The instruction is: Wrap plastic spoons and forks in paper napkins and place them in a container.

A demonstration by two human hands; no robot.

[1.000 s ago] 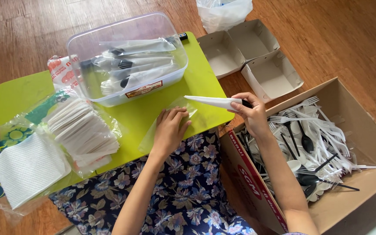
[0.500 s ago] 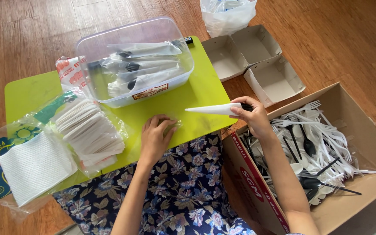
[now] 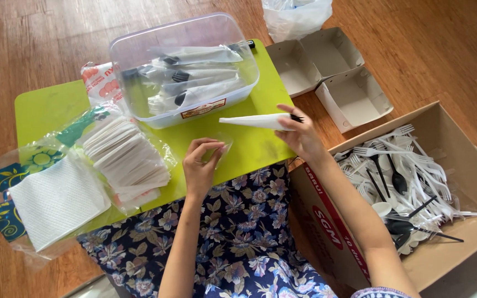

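Right hand [image 3: 303,138]: closed on a napkin roll [image 3: 256,121], a black handle tip showing at the fingers; held level just above the table's [image 3: 45,105] front right part, pointed end toward the tub [image 3: 186,69], as if kept clear of the board.

Left hand [image 3: 201,165]: fingertips pinched narrow on a clear sleeve [image 3: 219,149] lying at the front edge (mouth not discernible).

Tub: back edge, finished rolls laid inside.

Napkins [image 3: 125,157]: bagged stack at the left, within reach.

Box [image 3: 459,165]: floor, off the right edge, loose plastic cutlery [image 3: 409,176] inside.
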